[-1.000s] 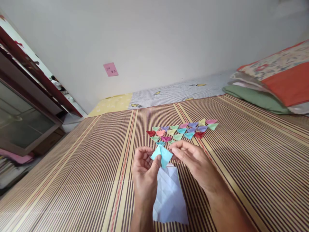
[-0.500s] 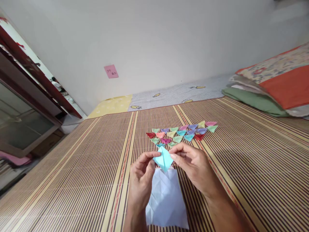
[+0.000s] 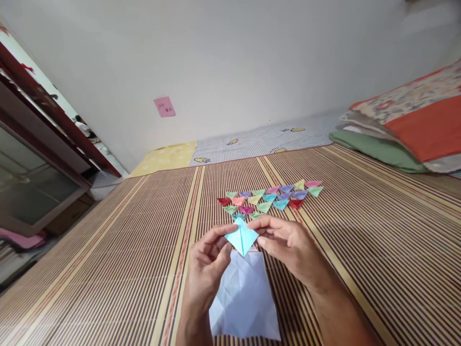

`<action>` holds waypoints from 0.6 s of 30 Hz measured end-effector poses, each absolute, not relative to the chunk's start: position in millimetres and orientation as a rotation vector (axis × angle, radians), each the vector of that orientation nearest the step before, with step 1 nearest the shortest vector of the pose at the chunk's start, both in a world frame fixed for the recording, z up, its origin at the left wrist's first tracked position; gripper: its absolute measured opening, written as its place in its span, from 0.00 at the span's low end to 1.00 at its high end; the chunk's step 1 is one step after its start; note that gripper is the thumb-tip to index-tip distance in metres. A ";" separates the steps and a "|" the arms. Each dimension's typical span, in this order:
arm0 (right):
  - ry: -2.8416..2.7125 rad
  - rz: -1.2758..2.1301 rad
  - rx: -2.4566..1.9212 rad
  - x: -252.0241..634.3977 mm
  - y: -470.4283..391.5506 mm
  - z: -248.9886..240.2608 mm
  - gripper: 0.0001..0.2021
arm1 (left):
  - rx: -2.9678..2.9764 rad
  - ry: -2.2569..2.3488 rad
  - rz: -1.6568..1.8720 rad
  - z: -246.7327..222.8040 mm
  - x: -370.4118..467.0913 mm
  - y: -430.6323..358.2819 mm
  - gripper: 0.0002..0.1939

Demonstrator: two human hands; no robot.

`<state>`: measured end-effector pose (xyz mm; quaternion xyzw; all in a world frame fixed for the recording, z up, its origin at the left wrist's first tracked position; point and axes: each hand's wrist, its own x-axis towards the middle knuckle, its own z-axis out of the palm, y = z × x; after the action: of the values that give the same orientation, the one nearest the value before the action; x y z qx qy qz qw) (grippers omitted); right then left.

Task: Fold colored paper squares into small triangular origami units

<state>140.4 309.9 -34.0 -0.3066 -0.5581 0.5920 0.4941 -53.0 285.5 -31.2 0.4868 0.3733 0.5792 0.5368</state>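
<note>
A folded light-blue origami paper [image 3: 242, 239], diamond-shaped with a crease down its middle, is held up between my two hands. My left hand [image 3: 211, 262] pinches its left corner between thumb and forefinger. At its right side, my right hand [image 3: 291, 250] has forefinger and thumb on the edge, the forefinger near the upper fold. Below the paper lies a creased white sheet [image 3: 248, 298], partly covered by my left wrist. Just beyond my hands, several small folded paper pieces [image 3: 264, 207] in many colours sit in slanted rows.
A striped bamboo mat [image 3: 144, 250] covers the surface. Folded bedding [image 3: 414, 125] is stacked at the right, against the wall side. A pink note [image 3: 164, 106] is stuck on the white wall. A glass-panelled cabinet [image 3: 32, 178] stands at the left.
My right fingers have spread slightly, with the thumb lower on the edge. The blue paper shows wider and has shifted a little left; my left hand moved slightly left too.
</note>
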 end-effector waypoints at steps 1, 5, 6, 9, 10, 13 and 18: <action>-1.361 1.447 -0.731 141.0 310.2 -34.2 0.11 | 1.158 0.886 1.387 -31.0 -53.3 285.9 0.11; -1.352 1.456 -0.739 141.1 310.6 -32.6 0.14 | 1.151 0.896 1.391 -28.9 -52.1 286.0 0.11; -1.338 1.467 -0.733 140.8 310.5 -32.0 0.13 | 1.152 0.896 1.386 -28.4 -51.6 285.9 0.11; -1.320 1.494 -0.691 140.2 310.2 -31.2 0.12 | 1.168 0.884 1.386 -27.5 -50.7 285.6 0.11; -1.318 1.498 -0.680 140.2 310.2 -31.3 0.12 | 1.173 0.882 1.388 -27.4 -50.8 285.4 0.11; -1.322 1.498 -0.679 140.8 310.7 -32.7 0.12 | 1.191 0.896 1.398 -27.1 -51.9 284.8 0.11; -1.387 1.377 -0.701 140.2 311.8 -34.2 0.06 | 1.320 0.927 1.400 -28.3 -54.2 285.1 0.07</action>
<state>140.2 311.8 -34.2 -0.2910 -0.5753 0.5712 0.5080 -54.2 285.1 -28.3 0.5416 0.3803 0.5744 0.4817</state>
